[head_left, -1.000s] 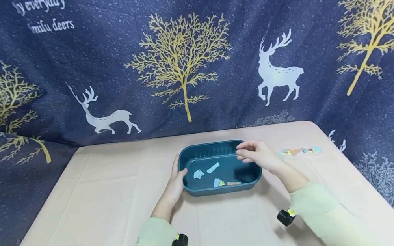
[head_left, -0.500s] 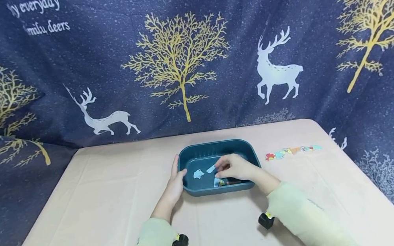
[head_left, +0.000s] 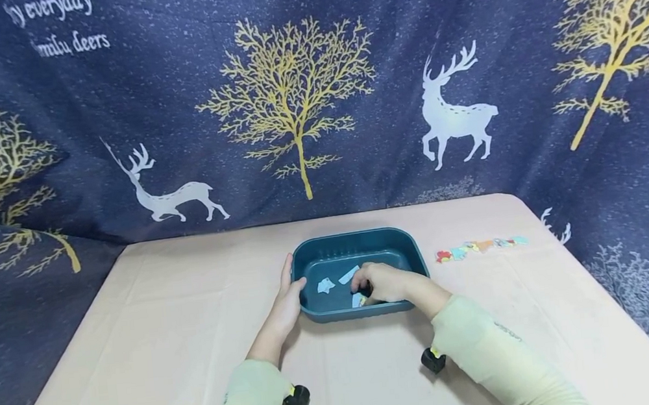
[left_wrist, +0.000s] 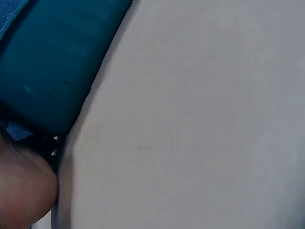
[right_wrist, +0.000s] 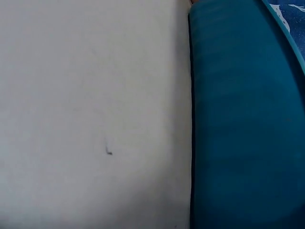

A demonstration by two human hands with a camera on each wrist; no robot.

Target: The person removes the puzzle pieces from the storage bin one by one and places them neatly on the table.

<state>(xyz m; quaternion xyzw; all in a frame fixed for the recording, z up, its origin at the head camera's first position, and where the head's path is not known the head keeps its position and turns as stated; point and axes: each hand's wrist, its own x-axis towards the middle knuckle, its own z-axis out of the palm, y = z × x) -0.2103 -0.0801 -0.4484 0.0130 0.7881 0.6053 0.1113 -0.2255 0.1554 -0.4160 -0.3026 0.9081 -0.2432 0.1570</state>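
Observation:
A dark teal plastic tub [head_left: 335, 315] stands on the table in the head view. My left hand [head_left: 285, 303] grips its left end, thumb over the rim and fingers along the outside. Inside lie a jagged pale blue flat piece [head_left: 325, 285], a pale blue strip [head_left: 347, 276] and a blue-and-yellow flat piece [head_left: 357, 300]. Over the tub's front right part, my right hand [head_left: 387, 282] reaches down with bent fingers beside the blue-and-yellow piece. Whether its fingertips pinch anything is hidden. Both wrist views mostly show the tub's outer wall [left_wrist: 62, 52] and tabletop.
To the right of the tub, several colourful flat pieces lie in a row [head_left: 484, 247] on the beige-covered table [head_left: 157, 349]. A dark blue cloth [head_left: 175, 112] with trees and deer hangs behind the table.
My right hand has moved left and down from the tub's right rim into it, uncovering the row's red left end. The left hand has stayed on the tub.

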